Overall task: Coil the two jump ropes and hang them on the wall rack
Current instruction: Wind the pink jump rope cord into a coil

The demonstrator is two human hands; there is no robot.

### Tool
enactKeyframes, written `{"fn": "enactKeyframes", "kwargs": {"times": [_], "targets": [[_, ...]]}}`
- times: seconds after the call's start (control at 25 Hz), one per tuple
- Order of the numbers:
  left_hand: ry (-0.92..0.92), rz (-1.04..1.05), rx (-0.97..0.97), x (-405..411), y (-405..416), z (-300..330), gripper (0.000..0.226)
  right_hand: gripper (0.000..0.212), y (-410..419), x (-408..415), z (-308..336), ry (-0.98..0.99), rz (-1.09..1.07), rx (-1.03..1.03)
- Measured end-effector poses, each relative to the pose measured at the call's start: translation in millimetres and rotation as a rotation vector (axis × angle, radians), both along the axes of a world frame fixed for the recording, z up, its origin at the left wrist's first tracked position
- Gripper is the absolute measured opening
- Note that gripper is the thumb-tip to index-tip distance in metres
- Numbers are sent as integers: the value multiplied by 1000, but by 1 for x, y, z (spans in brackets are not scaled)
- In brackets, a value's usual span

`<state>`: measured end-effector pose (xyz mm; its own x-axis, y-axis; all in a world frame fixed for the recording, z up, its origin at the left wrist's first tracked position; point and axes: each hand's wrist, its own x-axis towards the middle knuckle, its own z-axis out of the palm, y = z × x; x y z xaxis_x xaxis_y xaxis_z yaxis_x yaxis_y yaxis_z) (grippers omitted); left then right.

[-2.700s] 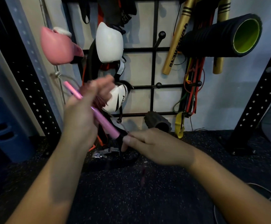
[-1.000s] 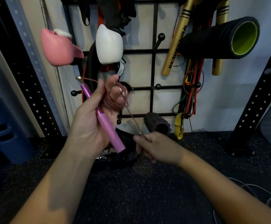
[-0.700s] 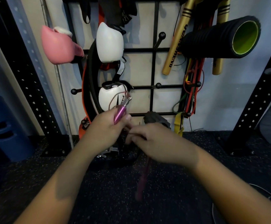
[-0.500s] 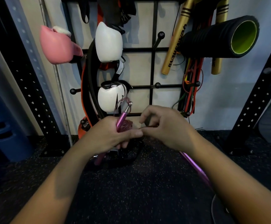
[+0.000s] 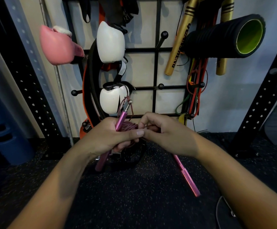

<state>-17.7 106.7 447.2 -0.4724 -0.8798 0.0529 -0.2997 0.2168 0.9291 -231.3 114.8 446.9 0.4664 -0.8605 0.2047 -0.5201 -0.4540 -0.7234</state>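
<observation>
My left hand (image 5: 111, 138) grips one pink handle (image 5: 120, 119) of a jump rope, its metal tip pointing up, together with a coil of dark red cord (image 5: 128, 127) wound around it. My right hand (image 5: 164, 134) pinches the cord beside the coil. The rope's second pink handle (image 5: 186, 177) hangs below my right wrist, slanting down to the right. A thin pale cord (image 5: 220, 210), perhaps the other jump rope, lies on the floor at the bottom right. The black wire wall rack (image 5: 156, 68) with ball-tipped pegs stands straight ahead.
On the rack hang a pink boxing glove (image 5: 58, 45), two white gloves (image 5: 110, 42), gold sticks (image 5: 178, 47), a black foam roller (image 5: 225, 37) and coloured resistance bands (image 5: 195, 90). Perforated black uprights (image 5: 263, 100) flank it. A black strap with a buckle (image 5: 127, 157) lies on the speckled floor.
Both hands have come down and together in front of the rack. More cord is wound on the left-hand handle, and the second handle now hangs below my right wrist.
</observation>
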Motion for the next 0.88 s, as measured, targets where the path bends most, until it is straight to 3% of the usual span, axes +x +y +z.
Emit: {"fn": "enactKeyframes", "kwargs": {"times": [0.16, 0.4, 0.72, 0.88], "targets": [[21, -34, 24, 2, 2, 1, 27, 5, 1, 1, 0, -77, 18, -10], [354, -37, 219, 10, -1, -3, 23, 8, -1, 13, -13, -299, 66, -106], [689, -164, 383, 3, 0, -11, 26, 12, -7, 13, -17, -631, -2, 103], [878, -94, 381, -16, 1, -12, 30, 31, 9, 38, -41, -663, -62, 290]]}}
